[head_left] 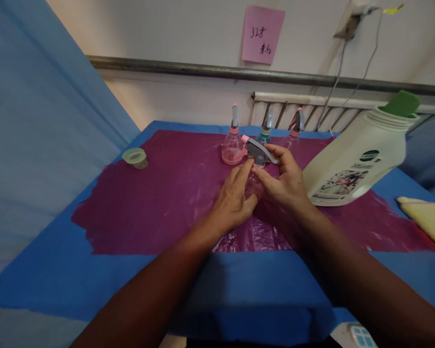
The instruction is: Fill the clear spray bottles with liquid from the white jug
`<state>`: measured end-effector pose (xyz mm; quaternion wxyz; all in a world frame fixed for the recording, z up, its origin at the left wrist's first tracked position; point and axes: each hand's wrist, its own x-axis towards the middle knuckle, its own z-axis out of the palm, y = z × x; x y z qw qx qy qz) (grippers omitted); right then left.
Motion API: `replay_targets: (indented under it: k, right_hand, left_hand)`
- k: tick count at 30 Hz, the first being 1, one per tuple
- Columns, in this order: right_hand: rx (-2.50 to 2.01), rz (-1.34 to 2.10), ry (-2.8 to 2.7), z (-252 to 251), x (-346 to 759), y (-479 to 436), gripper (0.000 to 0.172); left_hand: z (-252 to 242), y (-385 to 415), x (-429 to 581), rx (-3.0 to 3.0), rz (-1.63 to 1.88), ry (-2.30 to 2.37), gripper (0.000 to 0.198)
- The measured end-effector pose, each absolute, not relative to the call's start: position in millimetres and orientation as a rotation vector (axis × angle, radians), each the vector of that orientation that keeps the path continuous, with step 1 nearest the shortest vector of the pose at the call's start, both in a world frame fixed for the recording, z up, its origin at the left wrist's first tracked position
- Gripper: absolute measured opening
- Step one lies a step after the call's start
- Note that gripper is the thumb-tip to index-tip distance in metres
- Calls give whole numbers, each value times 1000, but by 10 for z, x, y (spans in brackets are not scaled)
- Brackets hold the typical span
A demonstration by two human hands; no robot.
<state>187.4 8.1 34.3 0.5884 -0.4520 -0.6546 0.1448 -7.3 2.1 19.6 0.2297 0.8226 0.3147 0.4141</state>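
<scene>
In the middle of the head view, a spray bottle (pixel 258 153) with a grey trigger top and a pink nozzle stands between my hands. My left hand (pixel 229 197) is closed around its clear body, the fingertips reaching up to the neck. With thumb and fingers, my right hand (pixel 288 181) grips the trigger top at its collar and lever. Most of the bottle's body is hidden behind my hands. Just beyond are a spray bottle with pink liquid (pixel 232 149), a teal spray bottle (pixel 264 137) and another pink-collared spray bottle (pixel 293 139).
A large white jug (pixel 342 162) with a green scoop (pixel 402 104) in its mouth is right of my hands. A small green cup (pixel 136 157) sits at left on the purple plastic sheet (pixel 159 203). A yellow cloth (pixel 426 217) lies far right. Cords (pixel 339 77) hang down the wall behind.
</scene>
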Motion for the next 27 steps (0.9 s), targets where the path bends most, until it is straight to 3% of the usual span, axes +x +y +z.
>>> replay_targets:
  k: [10,15,22,27]
  right_hand:
    - [-994,466,-1595,294,1901,-2,74]
    - [-971,538,-1566,298,1885,-8,68]
    - [-943,387,-1491,281,1867,77,63]
    - [-940,444,-1443,246,1848,108,71]
  left_hand:
    - [199,45,-97,2260,1132,818,97]
    - [208,33,-97,2257,1138,812,100]
    - [177,37,-68,2286,1127,868,94]
    - [164,59,-57,2286,1140,861,84]
